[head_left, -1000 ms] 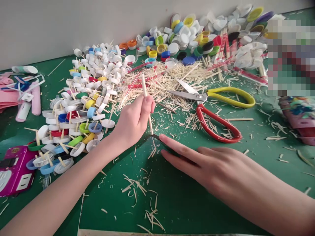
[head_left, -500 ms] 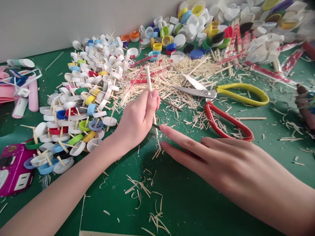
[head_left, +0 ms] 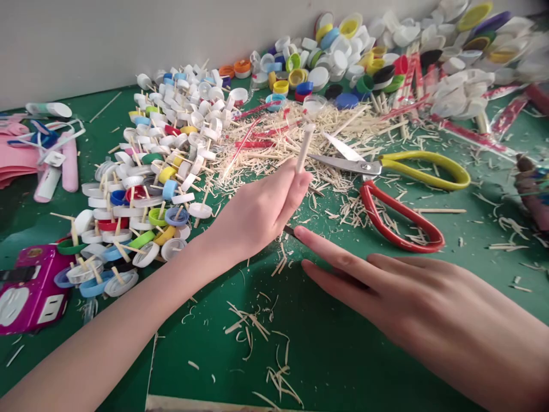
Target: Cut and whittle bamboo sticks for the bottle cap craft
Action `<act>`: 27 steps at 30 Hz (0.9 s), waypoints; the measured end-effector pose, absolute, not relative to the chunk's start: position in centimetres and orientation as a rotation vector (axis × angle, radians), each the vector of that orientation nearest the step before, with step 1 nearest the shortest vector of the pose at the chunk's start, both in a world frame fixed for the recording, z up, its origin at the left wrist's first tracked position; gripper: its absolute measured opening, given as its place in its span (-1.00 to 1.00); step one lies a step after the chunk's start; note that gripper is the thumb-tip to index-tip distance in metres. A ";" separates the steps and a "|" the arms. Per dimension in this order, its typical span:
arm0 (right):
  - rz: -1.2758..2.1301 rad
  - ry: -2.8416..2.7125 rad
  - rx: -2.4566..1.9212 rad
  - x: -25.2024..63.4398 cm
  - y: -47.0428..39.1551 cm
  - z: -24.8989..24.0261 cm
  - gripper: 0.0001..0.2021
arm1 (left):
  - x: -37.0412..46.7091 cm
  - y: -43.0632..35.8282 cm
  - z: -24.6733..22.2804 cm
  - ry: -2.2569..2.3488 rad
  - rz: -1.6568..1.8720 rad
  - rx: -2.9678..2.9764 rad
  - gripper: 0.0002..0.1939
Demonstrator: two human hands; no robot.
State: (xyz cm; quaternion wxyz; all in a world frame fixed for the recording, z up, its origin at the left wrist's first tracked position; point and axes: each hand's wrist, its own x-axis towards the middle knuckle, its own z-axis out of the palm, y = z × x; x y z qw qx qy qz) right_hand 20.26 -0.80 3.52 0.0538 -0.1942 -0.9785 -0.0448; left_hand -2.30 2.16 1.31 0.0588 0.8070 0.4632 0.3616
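My left hand (head_left: 266, 209) is closed around a thin wooden stick (head_left: 305, 147), whose upper end sticks up past the thumb, tilted right. The stick's lower end is hidden behind the hand. My right hand (head_left: 407, 309) is closed on a narrow dark blade (head_left: 290, 230); its index finger lies along the blade, and the handle is hidden under the palm. The blade's tip is beside the bottom of my left hand. Thin wood shavings (head_left: 249, 323) lie on the green table below the hands.
Open scissors (head_left: 366, 167) with yellow and red handles lie behind my right hand. Caps with sticks through them (head_left: 150, 171) spread at the left, near a magenta box (head_left: 34, 292). Loose caps (head_left: 338, 63) and a heap of wood slivers (head_left: 274, 137) are at the back.
My left hand and the stick have moved right, and the stick now tilts to the right. Its lower end has gone out of sight. My right hand has shifted slightly right and down. The view has shifted slightly.
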 end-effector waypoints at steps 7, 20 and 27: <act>-0.241 -3.014 -0.585 19.3 -1.3 2.9 -0.33 | -1.7 2.2 1.3 1.298 1.049 2.545 -0.61; -0.133 -2.892 -0.631 20.8 0.4 2.4 -0.34 | -3.0 3.1 1.5 1.405 1.031 2.356 -0.61; -0.364 -2.784 -0.755 19.9 0.2 2.3 -0.56 | -3.3 3.1 1.6 1.370 1.041 2.343 -0.54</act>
